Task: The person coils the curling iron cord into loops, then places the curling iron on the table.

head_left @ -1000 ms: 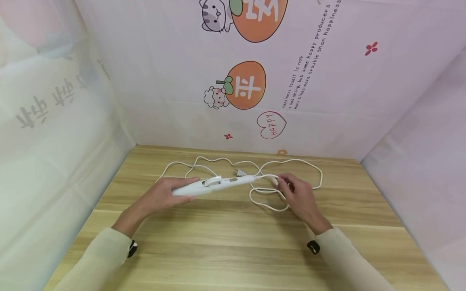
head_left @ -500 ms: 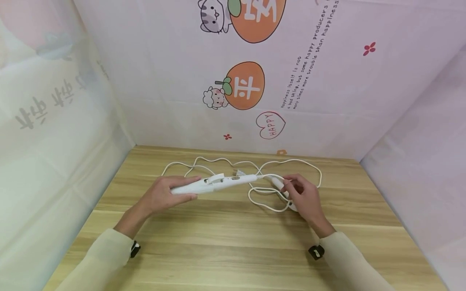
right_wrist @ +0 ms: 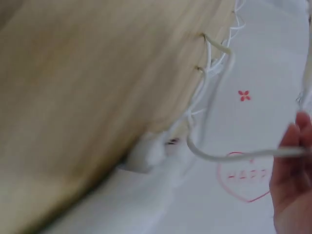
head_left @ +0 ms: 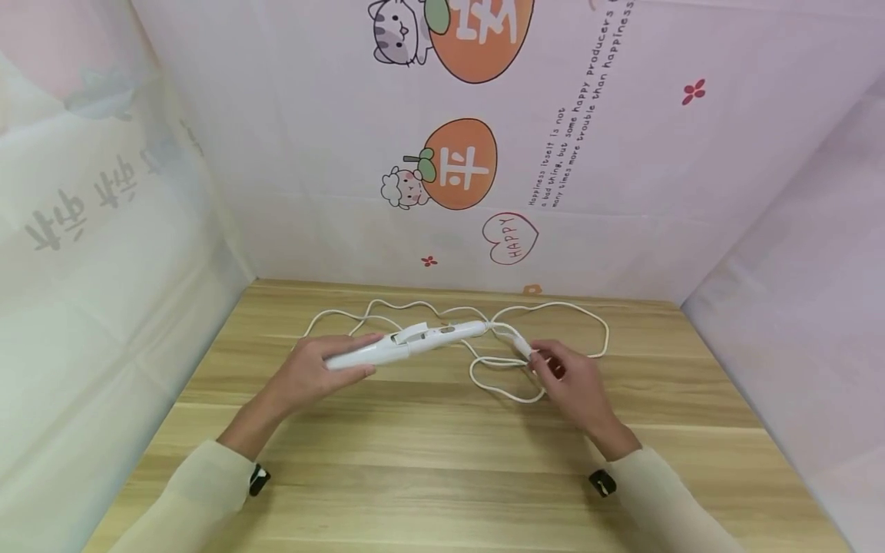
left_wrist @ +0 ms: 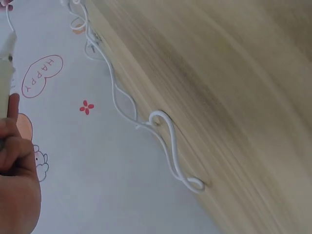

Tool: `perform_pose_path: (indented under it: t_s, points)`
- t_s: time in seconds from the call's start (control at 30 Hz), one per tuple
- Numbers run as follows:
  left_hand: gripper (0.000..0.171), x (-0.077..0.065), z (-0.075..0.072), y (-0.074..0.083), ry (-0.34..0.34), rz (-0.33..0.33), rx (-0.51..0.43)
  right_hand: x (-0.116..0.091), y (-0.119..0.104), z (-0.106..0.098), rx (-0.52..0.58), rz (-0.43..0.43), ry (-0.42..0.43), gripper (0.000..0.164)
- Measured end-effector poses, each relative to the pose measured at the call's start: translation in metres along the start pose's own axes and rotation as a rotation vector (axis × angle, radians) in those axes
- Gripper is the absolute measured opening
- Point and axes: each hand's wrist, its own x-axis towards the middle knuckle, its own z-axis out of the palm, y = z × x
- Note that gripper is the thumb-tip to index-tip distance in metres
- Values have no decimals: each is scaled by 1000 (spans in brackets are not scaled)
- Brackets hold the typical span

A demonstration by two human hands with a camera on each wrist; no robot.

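Note:
My left hand (head_left: 311, 369) grips the wide left end of a white curling iron (head_left: 429, 336), thumb above and fingers below in the head view. The iron is raised and slanted, its lever up on top and its cord end to the right. In the left wrist view, bent fingers wrap the iron (left_wrist: 6, 78). My right hand (head_left: 574, 380) pinches the iron's white cord; in the right wrist view the cord (right_wrist: 234, 157) runs into the fingers. Under the right fingers lies another white, thicker piece (head_left: 522, 347), partly hidden by the hand.
Loose white cord loops (head_left: 508, 395) spread over the back of the wooden table (head_left: 429, 476). A printed white cloth (head_left: 332, 192) stands as a wall behind, with pale cloth at both sides. A blurred white shape (right_wrist: 156, 161) fills the lower right wrist view.
The curling iron's cord end has risen and tilted further upward. My right hand has shifted slightly right and down, and the head view has turned a little.

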Motion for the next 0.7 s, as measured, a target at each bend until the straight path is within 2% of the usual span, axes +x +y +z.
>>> perform_pose_path:
  t_s: [0.1, 0.17, 0.23, 0.3, 0.37, 0.47, 0.57, 0.7]
  points:
    - [47, 2, 4, 0, 26, 75, 97, 3, -9, 2, -84, -220, -102, 24]
    - [47, 2, 6, 0, 5, 132, 166, 5, -14, 2, -125, -347, -153, 26]
    - [48, 2, 7, -2, -39, 164, 211, 9, -19, 1, -161, -452, -171, 22]
    - [48, -1, 7, -3, -98, 156, 216, 14, -22, 2, -172, -526, -169, 13]
    - [48, -3, 6, -5, -160, 112, 172, 19, -24, 2, -157, -570, -168, 7]
    - [48, -8, 4, -7, -241, 40, 45, 28, -27, 2, -79, -560, -205, 9]
    - [47, -11, 3, -8, -296, 6, -113, 35, -29, 2, -6, -486, -260, 19]
    - [47, -14, 1, -6, -313, -17, -279, 36, -28, 3, 37, -362, -309, 22]
